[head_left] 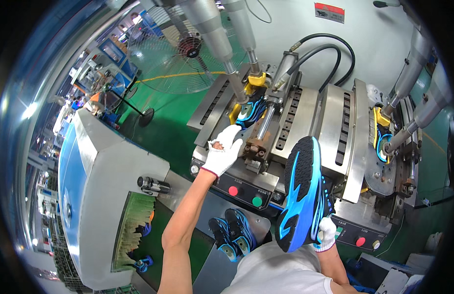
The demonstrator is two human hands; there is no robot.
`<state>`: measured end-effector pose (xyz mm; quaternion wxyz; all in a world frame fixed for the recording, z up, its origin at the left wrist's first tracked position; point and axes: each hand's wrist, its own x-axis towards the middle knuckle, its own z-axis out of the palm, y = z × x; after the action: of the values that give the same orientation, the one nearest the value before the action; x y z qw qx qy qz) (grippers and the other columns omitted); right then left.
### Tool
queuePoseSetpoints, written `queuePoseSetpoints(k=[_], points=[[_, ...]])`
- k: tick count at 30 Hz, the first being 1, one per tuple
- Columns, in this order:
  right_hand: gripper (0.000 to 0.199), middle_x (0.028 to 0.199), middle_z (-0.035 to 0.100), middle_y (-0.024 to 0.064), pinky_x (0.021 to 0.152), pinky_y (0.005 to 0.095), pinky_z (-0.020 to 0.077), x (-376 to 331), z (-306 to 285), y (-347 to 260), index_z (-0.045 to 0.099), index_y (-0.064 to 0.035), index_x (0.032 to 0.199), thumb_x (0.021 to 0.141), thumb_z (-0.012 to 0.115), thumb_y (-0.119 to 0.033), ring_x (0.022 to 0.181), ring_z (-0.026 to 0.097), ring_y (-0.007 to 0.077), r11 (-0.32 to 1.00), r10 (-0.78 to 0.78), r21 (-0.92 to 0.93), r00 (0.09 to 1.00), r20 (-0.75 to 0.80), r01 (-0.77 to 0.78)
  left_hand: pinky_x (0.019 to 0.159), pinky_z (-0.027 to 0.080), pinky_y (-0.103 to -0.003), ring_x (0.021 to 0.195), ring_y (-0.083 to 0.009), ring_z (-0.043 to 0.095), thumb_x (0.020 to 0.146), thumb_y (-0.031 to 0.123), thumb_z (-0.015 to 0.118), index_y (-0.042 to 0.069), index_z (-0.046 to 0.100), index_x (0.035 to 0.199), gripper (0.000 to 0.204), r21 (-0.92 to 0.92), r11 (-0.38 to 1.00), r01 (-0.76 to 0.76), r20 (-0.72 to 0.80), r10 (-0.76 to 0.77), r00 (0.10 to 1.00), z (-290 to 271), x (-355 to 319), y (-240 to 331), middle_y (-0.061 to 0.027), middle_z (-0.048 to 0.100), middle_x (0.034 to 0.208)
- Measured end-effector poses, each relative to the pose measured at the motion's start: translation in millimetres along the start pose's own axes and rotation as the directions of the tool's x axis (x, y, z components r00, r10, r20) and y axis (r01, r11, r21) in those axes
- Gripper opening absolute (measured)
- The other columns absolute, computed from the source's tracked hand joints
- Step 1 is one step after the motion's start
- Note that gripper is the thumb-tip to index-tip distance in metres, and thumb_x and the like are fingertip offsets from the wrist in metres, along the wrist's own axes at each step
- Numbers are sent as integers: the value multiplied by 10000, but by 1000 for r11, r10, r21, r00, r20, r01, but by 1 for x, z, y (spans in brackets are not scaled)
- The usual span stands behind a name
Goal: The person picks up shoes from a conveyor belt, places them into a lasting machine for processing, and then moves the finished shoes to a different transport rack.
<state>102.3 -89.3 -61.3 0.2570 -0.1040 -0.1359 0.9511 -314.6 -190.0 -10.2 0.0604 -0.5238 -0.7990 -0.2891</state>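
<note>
My right hand [327, 234], in a white glove, is closed around the rim of a blue and black sneaker [301, 193], held up with its sole facing me. The sneaker hides part of that hand. My left hand [223, 153], in a white glove worn through at one spot, reaches forward with fingers stretched and thumb apart, holding nothing. Just beyond its fingertips, a black and blue shoe [251, 109] sits clamped in the left press station [217, 105] under metal cylinders. Another shoe [384, 143] is clamped in the right station.
A pair of black and blue sneakers [233, 232] stands on a grey shelf [202, 208] below the left control panel [244, 193]. To the left is a grey machine [107, 196] with a bristle-curtained opening. Black hoses [330, 41] loop behind the press. A large fan [188, 46] stands beyond.
</note>
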Motion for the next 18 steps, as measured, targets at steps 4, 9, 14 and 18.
queuePoseSetpoints(k=[4, 9, 14, 18], points=[[190, 916, 699, 148, 743, 368, 568, -10, -31, 3, 634, 87, 1005, 825, 600, 38, 797, 691, 229, 998, -43, -45, 998, -54, 41, 1061, 454, -467, 1223, -405, 585, 984, 239, 602, 0, 566, 1342, 432, 94, 994, 54, 64, -60, 996, 44, 47, -33, -233, 617, 1308], [698, 1034, 687, 185, 554, 342, 508, -15, 9, -17, 454, 67, 1419, 766, 697, 79, 714, 655, 241, 988, -9, -152, 978, -207, -24, 1019, 478, -492, 1202, -431, 597, 939, 471, 601, 2, 535, 1386, 651, 438, 879, 190, 153, -281, 948, 103, 110, -58, -260, 611, 1315], [976, 1322, 609, 237, 846, 438, 588, -5, 49, -11, 282, 9, 1577, 728, 762, 38, 1047, 689, 352, 980, -142, -174, 954, -265, 98, 974, 521, -497, 1111, -394, 668, 855, 504, 715, -54, 668, 1173, 644, 498, 792, 353, 7, -411, 911, 137, 188, -53, -256, 686, 1170], [805, 978, 686, 197, 609, 370, 579, -44, -50, -5, 365, 29, 1513, 784, 707, 55, 755, 705, 274, 958, 4, -273, 955, -297, -88, 1054, 505, -445, 1189, -383, 655, 847, 526, 717, -44, 667, 1215, 680, 464, 834, 298, 208, -429, 879, 114, 218, -48, -246, 674, 1255]])
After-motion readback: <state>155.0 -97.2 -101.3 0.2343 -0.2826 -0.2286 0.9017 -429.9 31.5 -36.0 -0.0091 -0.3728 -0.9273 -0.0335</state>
